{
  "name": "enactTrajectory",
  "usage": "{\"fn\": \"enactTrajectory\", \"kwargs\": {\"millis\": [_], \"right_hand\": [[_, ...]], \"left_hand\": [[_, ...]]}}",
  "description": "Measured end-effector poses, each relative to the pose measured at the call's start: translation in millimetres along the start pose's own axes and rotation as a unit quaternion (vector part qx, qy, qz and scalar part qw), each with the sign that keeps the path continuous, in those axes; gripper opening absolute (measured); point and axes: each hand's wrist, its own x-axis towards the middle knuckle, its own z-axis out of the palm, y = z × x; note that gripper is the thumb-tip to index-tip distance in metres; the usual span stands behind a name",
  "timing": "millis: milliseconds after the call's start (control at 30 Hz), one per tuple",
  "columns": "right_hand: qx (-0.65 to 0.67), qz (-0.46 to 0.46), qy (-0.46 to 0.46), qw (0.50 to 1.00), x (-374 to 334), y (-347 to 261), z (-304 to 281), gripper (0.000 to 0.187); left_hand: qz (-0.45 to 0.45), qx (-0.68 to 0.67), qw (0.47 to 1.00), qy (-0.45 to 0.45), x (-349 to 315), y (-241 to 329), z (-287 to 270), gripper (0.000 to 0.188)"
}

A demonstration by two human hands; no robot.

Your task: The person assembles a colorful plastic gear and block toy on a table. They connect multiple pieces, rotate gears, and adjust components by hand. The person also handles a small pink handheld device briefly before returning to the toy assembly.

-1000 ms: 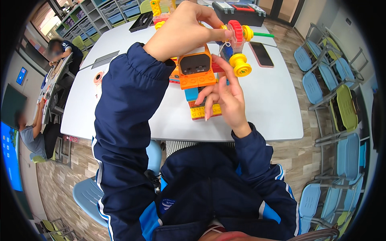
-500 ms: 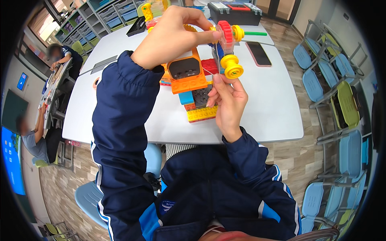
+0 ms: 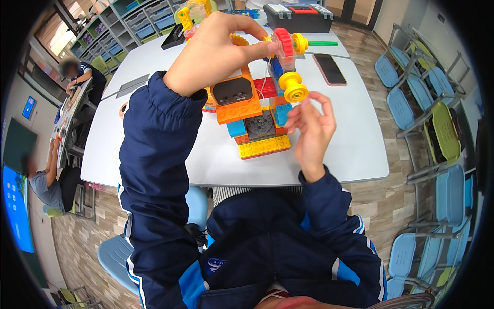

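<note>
Yellow spool [image 3: 293, 87], long axis near-to-far

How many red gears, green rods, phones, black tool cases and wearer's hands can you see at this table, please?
Red gear: 1
Green rod: 1
Phone: 1
Black tool case: 1
Wearer's left hand and right hand: 2
Total: 6
</note>
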Motion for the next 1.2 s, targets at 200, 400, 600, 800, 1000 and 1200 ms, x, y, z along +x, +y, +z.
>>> {"fn": "enactTrajectory", "kwargs": {"millis": [200, 400, 600, 800, 1000, 1200], "right_hand": [[-0.064, -0.069, -0.005, 0.996, 59, -26, -10, 0.021], [-0.131, -0.028, -0.156, 0.979, 113, -24, 2, 0.027], [-0.198, 0.022, -0.258, 0.945, 134, -12, 11, 0.033], [-0.210, -0.026, -0.282, 0.936, 142, -14, 10, 0.035], [-0.110, 0.028, -0.296, 0.948, 140, -16, 10, 0.035], [-0.191, -0.058, -0.350, 0.915, 153, -23, -6, 0.036]], "left_hand": [[-0.021, 0.011, 1.000, -0.018, 1, -1, -1, 0.040], [-0.027, -0.012, 0.999, -0.024, 0, 3, -4, 0.040], [-0.034, 0.008, 0.999, -0.031, 1, 1, -2, 0.040], [-0.043, 0.000, 0.999, -0.028, 0, 6, -3, 0.040], [-0.022, -0.010, 0.999, -0.023, -1, -4, -1, 0.040], [-0.014, -0.007, 1.000, -0.026, 0, -8, 0, 0.038]]}}
